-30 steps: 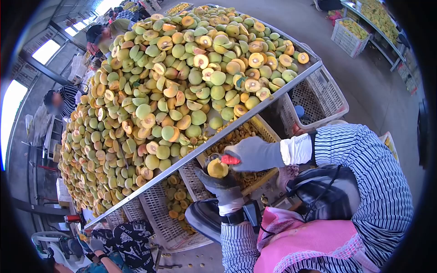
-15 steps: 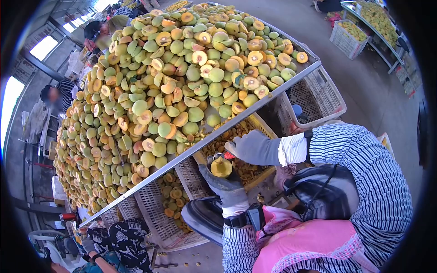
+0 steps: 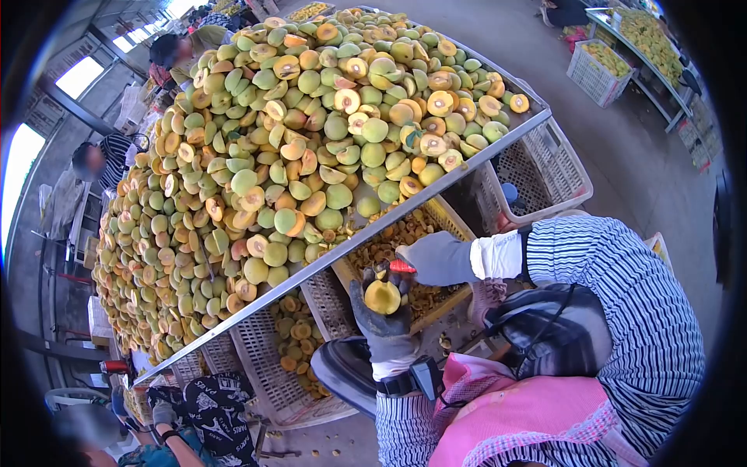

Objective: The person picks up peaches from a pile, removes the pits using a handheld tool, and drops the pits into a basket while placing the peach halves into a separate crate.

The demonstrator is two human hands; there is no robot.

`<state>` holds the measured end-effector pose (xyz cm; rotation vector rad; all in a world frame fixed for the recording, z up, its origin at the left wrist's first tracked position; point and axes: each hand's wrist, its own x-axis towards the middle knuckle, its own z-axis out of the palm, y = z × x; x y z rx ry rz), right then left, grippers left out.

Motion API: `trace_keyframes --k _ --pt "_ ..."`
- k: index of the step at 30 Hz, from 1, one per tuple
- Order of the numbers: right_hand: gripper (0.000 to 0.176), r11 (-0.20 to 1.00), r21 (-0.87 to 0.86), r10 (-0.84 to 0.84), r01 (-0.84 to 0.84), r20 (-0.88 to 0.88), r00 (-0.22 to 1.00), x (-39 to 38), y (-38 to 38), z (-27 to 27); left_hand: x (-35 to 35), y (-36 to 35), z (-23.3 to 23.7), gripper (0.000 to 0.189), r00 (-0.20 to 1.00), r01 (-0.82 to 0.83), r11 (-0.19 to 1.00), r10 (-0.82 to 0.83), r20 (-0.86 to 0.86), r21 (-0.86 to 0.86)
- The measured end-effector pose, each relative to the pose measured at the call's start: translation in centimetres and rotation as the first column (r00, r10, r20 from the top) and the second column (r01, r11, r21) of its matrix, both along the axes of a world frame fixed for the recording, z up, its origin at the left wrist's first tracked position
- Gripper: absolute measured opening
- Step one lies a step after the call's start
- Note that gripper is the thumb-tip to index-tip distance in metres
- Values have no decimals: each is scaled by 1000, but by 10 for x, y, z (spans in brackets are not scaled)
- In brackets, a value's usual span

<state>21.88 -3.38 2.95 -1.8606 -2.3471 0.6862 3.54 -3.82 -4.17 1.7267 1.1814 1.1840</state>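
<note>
In my gloved left hand [image 3: 383,319] rests a halved yellow peach [image 3: 382,297], its pale yellow side turned up and the fingers curled around it. My gloved right hand [image 3: 440,258] is closed around a red-handled tool [image 3: 402,266], just above and to the right of the peach. The tool's working end is hard to make out against the dark glove fingers. Below both hands stands a yellow crate [image 3: 447,214] holding small brownish-orange scraps.
A metal-edged table [image 3: 327,261] carries a large heap of peaches [image 3: 296,148], many halved. Under its edge are a white crate [image 3: 556,159] and another crate [image 3: 257,373] with peach halves. A co-worker's patterned clothing [image 3: 218,412] shows at lower left; other people stand beyond the heap.
My left hand has shifted slightly and the peach is tilted more face up. My right hand has moved a little right and down, with the tool drawn away from the peach's rim.
</note>
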Motion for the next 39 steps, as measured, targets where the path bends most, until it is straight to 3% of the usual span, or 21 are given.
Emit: trace_keyframes --k 1,2,5,7,8,9,11,15,17,19,20,25,27,28,29,31,32,35,36,37,39 --pt "23 999 46 -26 24 41 999 0 3 -6 -4 3 5 36 860 175 909 46 509 -378" --pt "26 995 89 -52 45 78 996 -1 4 -9 -11 4 13 36 505 487 677 296 811 -551" --pt "32 992 57 -109 114 -86 990 2 8 -8 -44 5 51 38 378 480 726 336 863 -492" --pt "31 992 69 -92 104 -151 984 10 10 -11 -96 28 54 41 373 105 905 348 860 -411" --pt "32 998 -6 -67 67 -46 997 16 11 -14 -135 29 48 41 787 -213 967 255 562 -140" --pt "32 996 -81 -34 39 58 998 21 11 -18 -167 33 45 40 949 -315 911 307 71 265" --pt "31 996 -70 -49 51 25 998 23 8 -22 -175 56 86 45 545 -574 769 616 569 -282" --pt "32 993 -101 -64 63 -5 998 16 17 -21 -173 110 79 69 799 -444 870 493 344 -215" --pt "34 993 -100 -58 57 -13 998 12 16 -17 -160 151 64 80 943 -332 926 324 -72 -178" --pt "36 987 -151 -56 52 -27 998 8 11 -19 -154 193 40 86 653 -368 924 334 -680 101" --pt "37 982 -181 -51 50 1 999 6 8 -19 -143 205 36 87 515 -417 899 355 -780 134" --pt "40 975 -219 -44 42 -1 999 11 -4 -15 -150 224 29 80 566 -413 906 335 -753 92" --pt "44 977 -201 -73 66 -29 997 15 -3 -19 -164 219 25 76 736 -366 930 306 -604 25" --pt "44 978 -195 -76 68 -32 997 15 -1 -14 -175 225 6 74 910 -320 947 307 -279 -2" --pt "44 989 -107 -109 99 -96 989 13 3 -4 -165 211 28 66 949 -153 968 200 242 -200" --pt "44 989 -28 -149 146 -166 975 2 10 9 -143 172 73 56 735 136 936 125 666 -325" --pt "46 986 90 -110 138 -265 958 -6 17 15 -138 166 74 55 669 306 899 32 743 -314" --pt "51 961 249 -27 118 -341 940 -30 34 35 -83 141 69 60 689 185 945 70 721 -269" --pt "53 956 281 12 85 -326 945 -35 38 40 -72 133 66 58 473 343 898 88 877 -275" --pt "53 956 279 -2 96 -320 947 -39 41 40 -61 127 35 57 776 92 995 -48 629 -37" --pt "53 956 272 -11 109 -337 941 -43 47 37 -43 115 23 68 997 -64 868 73 0 493"
